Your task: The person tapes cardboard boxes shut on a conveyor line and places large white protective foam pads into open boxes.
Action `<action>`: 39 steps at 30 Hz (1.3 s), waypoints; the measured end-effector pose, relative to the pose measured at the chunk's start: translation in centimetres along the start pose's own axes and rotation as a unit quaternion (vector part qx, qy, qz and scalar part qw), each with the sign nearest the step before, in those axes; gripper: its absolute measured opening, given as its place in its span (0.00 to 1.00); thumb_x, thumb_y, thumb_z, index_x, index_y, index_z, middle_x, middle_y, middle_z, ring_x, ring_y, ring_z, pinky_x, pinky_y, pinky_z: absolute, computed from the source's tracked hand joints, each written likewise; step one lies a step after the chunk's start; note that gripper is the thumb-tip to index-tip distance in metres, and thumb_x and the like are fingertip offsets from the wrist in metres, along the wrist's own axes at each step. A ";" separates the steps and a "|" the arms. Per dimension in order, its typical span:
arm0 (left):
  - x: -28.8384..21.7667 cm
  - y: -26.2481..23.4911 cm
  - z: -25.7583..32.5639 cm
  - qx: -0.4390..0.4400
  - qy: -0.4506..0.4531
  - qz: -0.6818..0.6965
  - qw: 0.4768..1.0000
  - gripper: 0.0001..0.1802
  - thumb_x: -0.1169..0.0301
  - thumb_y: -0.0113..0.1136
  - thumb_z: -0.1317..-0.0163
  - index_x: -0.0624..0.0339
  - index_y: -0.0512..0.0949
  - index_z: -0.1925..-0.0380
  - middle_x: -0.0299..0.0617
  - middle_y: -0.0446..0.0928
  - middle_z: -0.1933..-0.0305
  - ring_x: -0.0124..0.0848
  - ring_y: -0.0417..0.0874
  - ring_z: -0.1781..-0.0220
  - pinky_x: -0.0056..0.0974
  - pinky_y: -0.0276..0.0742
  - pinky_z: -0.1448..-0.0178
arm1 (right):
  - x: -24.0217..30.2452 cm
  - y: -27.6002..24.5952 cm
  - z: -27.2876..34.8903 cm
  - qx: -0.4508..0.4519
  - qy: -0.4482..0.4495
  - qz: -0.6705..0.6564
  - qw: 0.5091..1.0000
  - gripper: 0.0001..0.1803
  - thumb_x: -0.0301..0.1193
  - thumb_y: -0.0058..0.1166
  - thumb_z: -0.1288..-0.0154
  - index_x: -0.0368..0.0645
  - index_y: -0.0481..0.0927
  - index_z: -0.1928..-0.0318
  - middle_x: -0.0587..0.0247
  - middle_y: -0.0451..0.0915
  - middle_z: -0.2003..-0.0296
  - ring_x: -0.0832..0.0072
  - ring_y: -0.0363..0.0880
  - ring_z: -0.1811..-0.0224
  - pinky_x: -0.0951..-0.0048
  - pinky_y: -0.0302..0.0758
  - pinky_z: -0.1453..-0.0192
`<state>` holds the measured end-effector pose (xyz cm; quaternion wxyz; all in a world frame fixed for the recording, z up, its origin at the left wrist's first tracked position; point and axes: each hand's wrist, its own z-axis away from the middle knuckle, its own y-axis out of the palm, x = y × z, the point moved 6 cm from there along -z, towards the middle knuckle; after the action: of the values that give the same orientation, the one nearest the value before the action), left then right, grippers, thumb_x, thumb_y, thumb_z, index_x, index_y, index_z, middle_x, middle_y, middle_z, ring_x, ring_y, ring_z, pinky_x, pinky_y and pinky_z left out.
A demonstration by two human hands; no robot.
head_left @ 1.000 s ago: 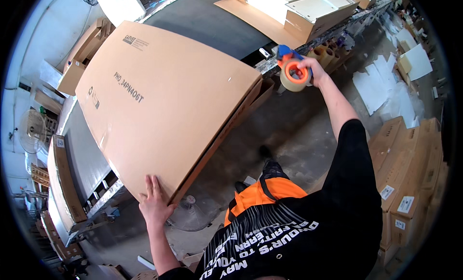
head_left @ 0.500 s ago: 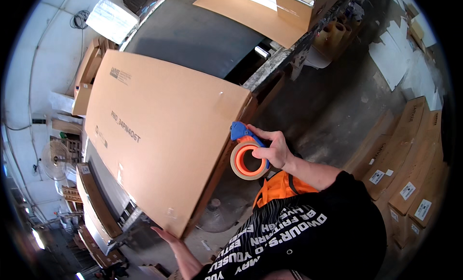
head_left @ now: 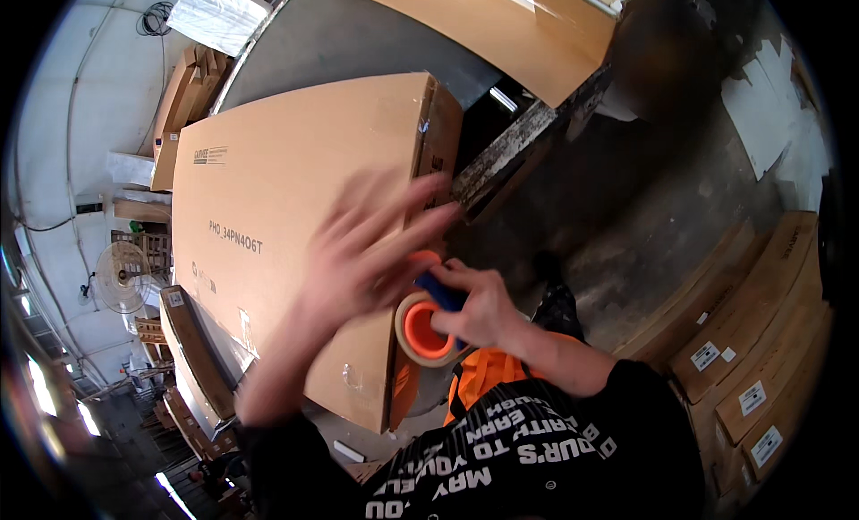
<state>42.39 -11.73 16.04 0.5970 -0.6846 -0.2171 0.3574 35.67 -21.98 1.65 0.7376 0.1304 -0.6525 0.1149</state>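
A large flat brown cardboard carton point(head_left: 277, 278) rests in front of me, its top face marked with dark print and its narrow end facing right. My right hand point(head_left: 483, 307) is closed round the blue handle of a tape dispenser point(head_left: 429, 328), which carries a roll with an orange core beside the carton's near right edge. Above the carton's right part is my left hand point(head_left: 380, 238), blurred by motion, with fingers spread and nothing visible in them. It overlaps the front of the dispenser; whether it touches the dispenser or carton, I cannot tell.
A dark conveyor belt point(head_left: 358, 46) runs behind the carton, edged by a worn metal rail point(head_left: 514, 149). Another opened carton point(head_left: 501, 37) lies at the far end. Long boxes point(head_left: 761, 341) are stacked on the right. At the left stand a fan point(head_left: 123, 277) and a further carton point(head_left: 195, 354).
My left hand has left the carton's near lower corner and swung up over its right part. The carton has turned, showing its narrow end. The dispenser has moved slightly down and left.
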 end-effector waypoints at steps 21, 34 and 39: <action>-5.9 12.9 22.1 0.342 0.174 -0.306 0.871 0.22 0.51 0.41 0.26 0.37 0.84 0.48 0.24 0.78 0.35 0.39 0.49 0.17 0.55 0.25 0.14 | -3.9 19.6 28.2 0.056 0.000 0.096 0.994 0.40 0.35 0.66 0.57 0.35 0.78 0.38 0.39 0.81 0.56 0.52 0.86 0.58 0.67 0.80 0.52; -12.4 13.5 39.8 0.207 0.274 -0.096 0.934 0.23 0.57 0.66 0.45 0.40 0.83 0.47 0.27 0.63 0.23 0.47 0.52 0.18 0.52 0.43 0.15 | -8.0 36.9 29.7 0.021 0.036 0.250 0.967 0.27 0.44 0.59 0.44 0.52 0.80 0.43 0.42 0.83 0.61 0.47 0.85 0.63 0.50 0.81 0.55; -11.5 13.0 40.0 0.123 0.230 -0.101 0.960 0.55 0.51 0.72 0.54 0.58 0.59 0.26 0.48 0.53 0.19 0.52 0.53 0.19 0.54 0.47 0.17 | -11.1 32.6 34.5 0.039 -0.044 0.318 0.946 0.35 0.42 0.61 0.49 0.55 0.77 0.36 0.43 0.78 0.45 0.51 0.87 0.59 0.53 0.82 0.56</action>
<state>3.27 3.96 4.75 0.7432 -0.6443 -0.0966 0.1523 -8.88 -3.16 -4.03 0.6271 -0.0503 -0.6871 0.3633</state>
